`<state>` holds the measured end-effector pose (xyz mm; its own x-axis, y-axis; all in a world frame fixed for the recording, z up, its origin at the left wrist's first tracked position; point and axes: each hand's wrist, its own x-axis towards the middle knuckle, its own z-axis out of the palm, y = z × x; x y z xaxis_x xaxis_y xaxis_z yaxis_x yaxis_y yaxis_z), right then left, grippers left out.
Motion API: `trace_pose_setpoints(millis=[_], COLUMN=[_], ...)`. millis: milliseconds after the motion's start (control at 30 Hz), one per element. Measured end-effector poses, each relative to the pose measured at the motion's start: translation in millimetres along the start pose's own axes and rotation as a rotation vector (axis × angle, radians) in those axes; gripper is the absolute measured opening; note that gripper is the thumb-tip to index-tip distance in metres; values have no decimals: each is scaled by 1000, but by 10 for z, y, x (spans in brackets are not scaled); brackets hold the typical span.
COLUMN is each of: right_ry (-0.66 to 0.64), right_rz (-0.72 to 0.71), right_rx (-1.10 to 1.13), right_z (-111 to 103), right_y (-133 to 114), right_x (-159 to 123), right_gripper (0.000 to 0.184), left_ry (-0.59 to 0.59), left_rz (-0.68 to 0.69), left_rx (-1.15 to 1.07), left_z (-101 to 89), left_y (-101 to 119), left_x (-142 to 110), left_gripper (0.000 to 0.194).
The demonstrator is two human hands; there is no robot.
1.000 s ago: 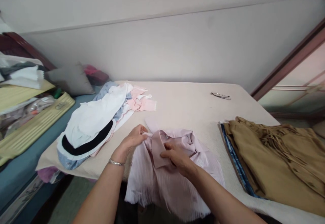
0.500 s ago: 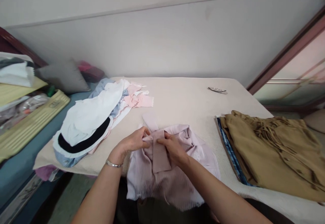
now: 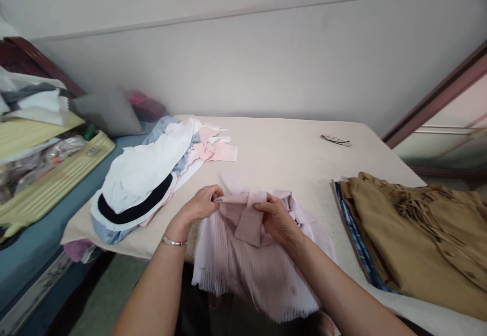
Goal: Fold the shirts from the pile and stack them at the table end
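Note:
A pale pink pleated garment (image 3: 243,270) with a fringed-looking lower edge hangs over the near side of the covered table, and I cannot tell its exact kind. My left hand (image 3: 203,203) is closed, pinching the garment's upper edge at the left. A silver bangle circles that wrist. At the right, my right hand (image 3: 277,219) pinches the same edge together with a flat pink fabric strip (image 3: 249,223), which hangs down in front of the pleats. Between both hands the edge is stretched. Another strip end (image 3: 231,181) lies on the table just beyond.
Left on the table is a loose heap of white, blue and pink clothes (image 3: 148,168) with a black band. Folded brown trousers (image 3: 414,239) lie on blue fabric at the right. Eyeglasses (image 3: 336,140) rest at the back right. A yellow slatted board (image 3: 72,171) is far left.
My hands have moved apart, pulling the garment's upper edge straighter between them. The strip has shifted right with my right hand. The whole view has swung slightly left.

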<state>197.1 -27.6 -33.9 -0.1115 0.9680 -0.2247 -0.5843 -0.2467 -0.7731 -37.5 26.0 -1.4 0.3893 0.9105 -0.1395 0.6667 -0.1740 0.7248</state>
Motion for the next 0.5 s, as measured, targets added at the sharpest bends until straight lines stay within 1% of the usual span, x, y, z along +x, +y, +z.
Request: trace_pose_setpoints(millis=[167, 300, 400, 500], right_ry=[-21, -23, -6, -12], right_rz=[21, -6, -22, -25], right_rx=[2, -7, 3, 8], right_z=[65, 135, 130, 85], right_y=[-41, -148, -233, -285], right_x=[0, -40, -48, -24], right_gripper=[29, 27, 26, 24], left_ry=[96, 133, 145, 152], left_rz=[-71, -52, -43, -32], left_rx=[-124, -194, -212, -263], left_z=[-7, -21, -32, -50], left_y=[3, 51, 99, 145], left_x=[-2, -1, -3, -10], left_gripper=[25, 21, 14, 19])
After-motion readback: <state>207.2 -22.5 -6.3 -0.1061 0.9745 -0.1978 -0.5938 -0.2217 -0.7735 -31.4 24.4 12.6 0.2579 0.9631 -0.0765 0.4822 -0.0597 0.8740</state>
